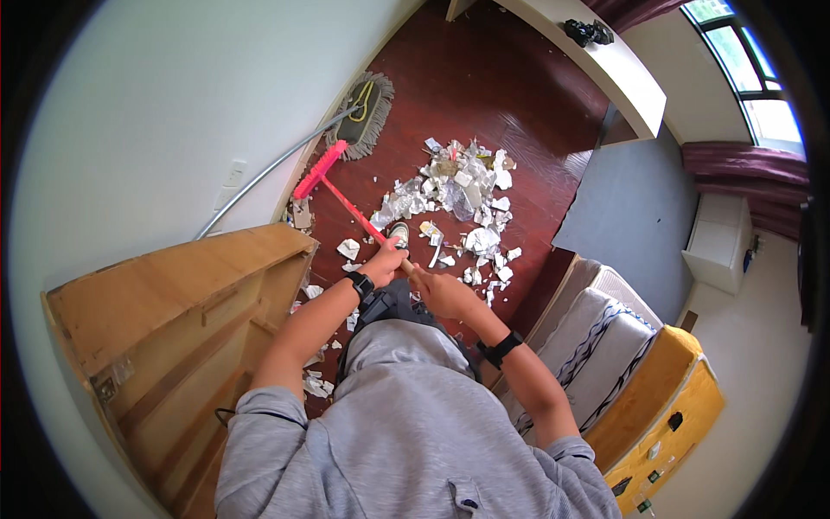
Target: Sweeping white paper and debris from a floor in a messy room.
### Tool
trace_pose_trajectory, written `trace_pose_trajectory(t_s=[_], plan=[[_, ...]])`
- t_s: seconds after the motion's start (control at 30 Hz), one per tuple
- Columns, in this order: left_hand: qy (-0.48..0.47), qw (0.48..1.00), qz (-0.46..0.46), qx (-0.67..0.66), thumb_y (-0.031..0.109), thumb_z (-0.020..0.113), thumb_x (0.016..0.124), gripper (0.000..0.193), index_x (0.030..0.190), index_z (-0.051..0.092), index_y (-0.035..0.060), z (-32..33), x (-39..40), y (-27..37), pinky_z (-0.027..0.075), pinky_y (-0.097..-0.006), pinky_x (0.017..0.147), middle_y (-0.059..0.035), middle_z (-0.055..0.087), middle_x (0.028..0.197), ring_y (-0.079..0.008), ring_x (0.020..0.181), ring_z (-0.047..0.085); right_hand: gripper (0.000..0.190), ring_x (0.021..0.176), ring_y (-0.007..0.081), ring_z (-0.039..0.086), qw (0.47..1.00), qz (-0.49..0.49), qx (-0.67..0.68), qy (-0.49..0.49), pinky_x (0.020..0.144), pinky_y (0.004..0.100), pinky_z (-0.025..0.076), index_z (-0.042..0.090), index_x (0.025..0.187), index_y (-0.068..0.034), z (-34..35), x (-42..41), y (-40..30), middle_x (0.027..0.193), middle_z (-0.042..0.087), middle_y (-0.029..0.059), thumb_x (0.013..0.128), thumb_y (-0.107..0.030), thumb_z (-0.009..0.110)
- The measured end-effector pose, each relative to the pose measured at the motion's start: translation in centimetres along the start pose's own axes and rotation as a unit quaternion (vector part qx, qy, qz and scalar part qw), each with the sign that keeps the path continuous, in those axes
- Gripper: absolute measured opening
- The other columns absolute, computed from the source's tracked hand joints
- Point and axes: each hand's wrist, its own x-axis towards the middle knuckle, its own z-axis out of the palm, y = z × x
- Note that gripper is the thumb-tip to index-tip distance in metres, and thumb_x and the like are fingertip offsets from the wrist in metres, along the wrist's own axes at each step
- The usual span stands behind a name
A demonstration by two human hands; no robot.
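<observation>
Both my hands grip the handle of a pink push broom (320,170). My left hand (385,261) closes round the handle near my shoe, and my right hand (442,292) holds its end, closer to my body. The broom's bristles face the wall beside a cardboard-like scrap and small debris. A grey dust mop (360,120) with a metal pole lies just beyond the broom head. Ahead of my feet, a heap of crumpled paper and plastic litter (457,181) covers part of the dark red floor, with more scraps (348,248) scattered around my legs.
At my left stands a wooden cabinet or frame (181,279) by the wall. Several mattresses (600,337), white and yellow, stand at my right. A white desk-like panel (622,71) bearing a black item, a grey floor covering (622,188) and a white cabinet (718,243) are farther off.
</observation>
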Motion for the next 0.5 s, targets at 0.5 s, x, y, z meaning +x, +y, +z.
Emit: trace_pose_trajectory(t_s=[0.5], plan=[[-0.095,0.992,-0.071,0.051,0.018,0.046,0.092,0.025,0.114,0.041,0.0075,-0.2,-2.4,6.7,0.057,-0.0365,0.065,-0.0061,0.053,0.093,-0.0191,0.08,0.058,0.028,0.067,0.0394,0.06,0.996,-0.003,-0.068,-0.049,0.061,0.0483,0.046,0.052,0.111,-0.008,-9.7,-0.1,-7.8,0.076,0.062,0.0218,0.09,-0.022,0.039]])
